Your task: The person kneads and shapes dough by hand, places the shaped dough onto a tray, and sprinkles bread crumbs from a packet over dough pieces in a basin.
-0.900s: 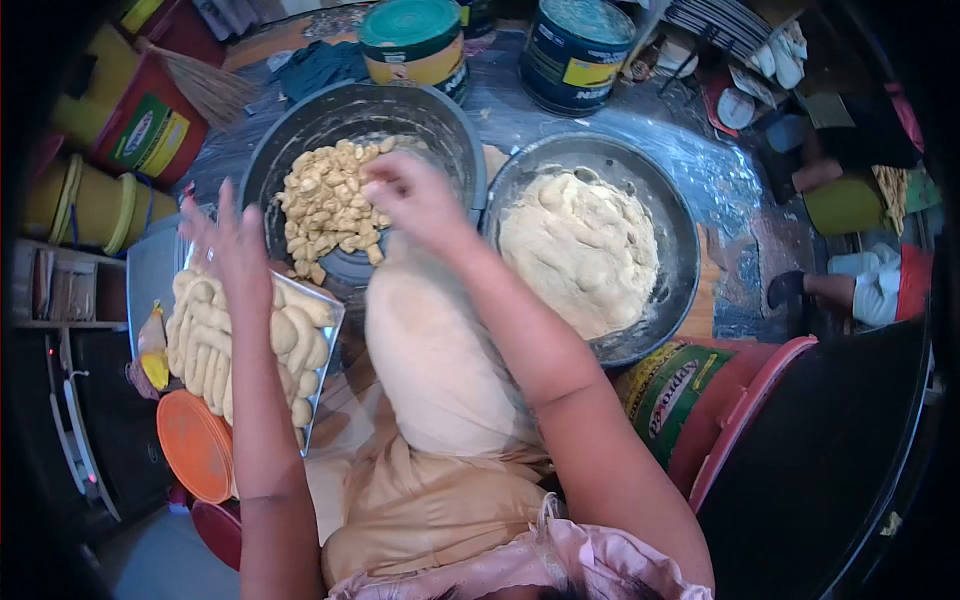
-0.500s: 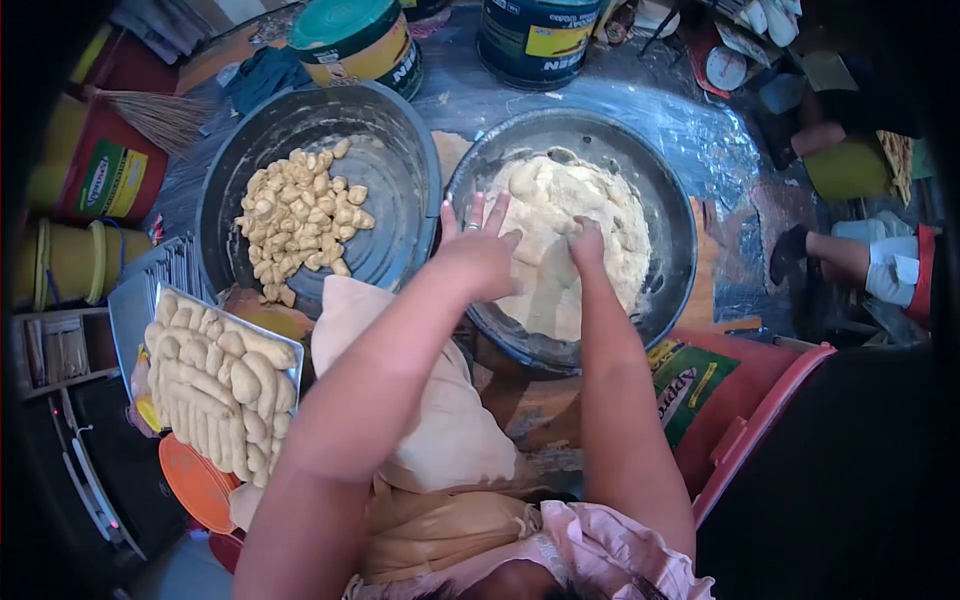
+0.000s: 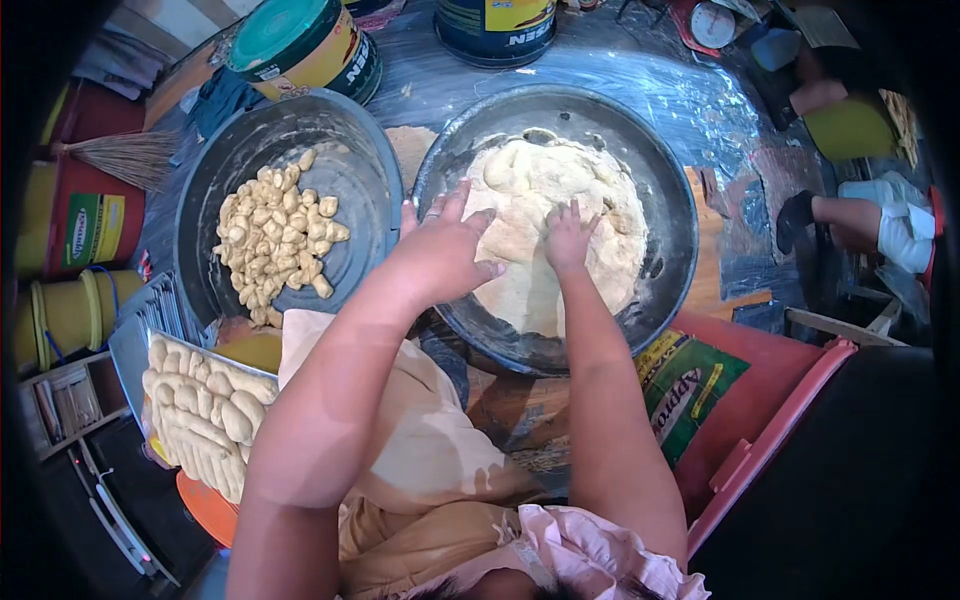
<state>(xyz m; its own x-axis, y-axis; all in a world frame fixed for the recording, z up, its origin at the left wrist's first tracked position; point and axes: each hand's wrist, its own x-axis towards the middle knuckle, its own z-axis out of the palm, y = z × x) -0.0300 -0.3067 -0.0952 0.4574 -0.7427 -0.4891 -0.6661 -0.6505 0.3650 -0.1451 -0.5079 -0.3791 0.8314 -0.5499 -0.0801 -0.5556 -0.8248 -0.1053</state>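
A large mass of floured dough point(image 3: 520, 285) fills much of the round dark basin point(image 3: 675, 240) on the right. My right hand point(image 3: 572, 238) rests on the dough near its middle, fingers spread. Over the left rim of that basin is my left hand point(image 3: 450, 245), with its fingers apart, at the dough's left edge; neither hand holds anything. Many small dough pieces point(image 3: 275, 235) lie in the second dark basin point(image 3: 365, 150) to the left. At the lower left, a tray point(image 3: 262, 375) bears rows of shaped dough point(image 3: 200, 410).
A green-lidded bucket point(image 3: 305, 50) and a dark blue bucket point(image 3: 497, 30) stand behind the basins. A red tub point(image 3: 760, 400) is at the right. Farther right, another person's leg point(image 3: 850, 215) shows. A straw broom point(image 3: 125, 155) lies at the left.
Both hands have come from around the left basin and tray to the right basin, and the right hand's fingers have since spread on the dough. The view has shifted.
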